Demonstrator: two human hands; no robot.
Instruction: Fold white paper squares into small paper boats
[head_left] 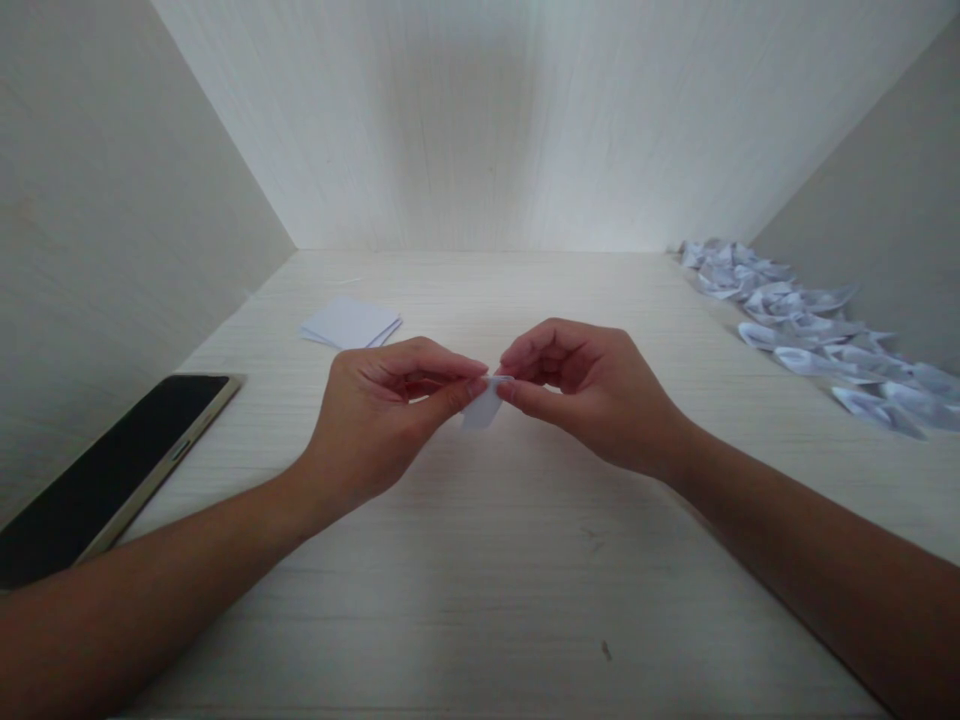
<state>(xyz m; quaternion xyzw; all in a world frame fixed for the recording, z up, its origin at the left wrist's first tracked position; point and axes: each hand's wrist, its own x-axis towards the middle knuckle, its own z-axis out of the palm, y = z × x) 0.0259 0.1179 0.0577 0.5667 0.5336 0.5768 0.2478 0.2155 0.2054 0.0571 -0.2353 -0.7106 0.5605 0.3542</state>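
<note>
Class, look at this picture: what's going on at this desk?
A person's left hand and right hand pinch a small white piece of folded paper between fingertips, just above the pale wooden desk. A stack of flat white paper sheets lies beyond the left hand, a black smartphone at the far left, and a heap of folded white paper shapes along the right wall.
</note>
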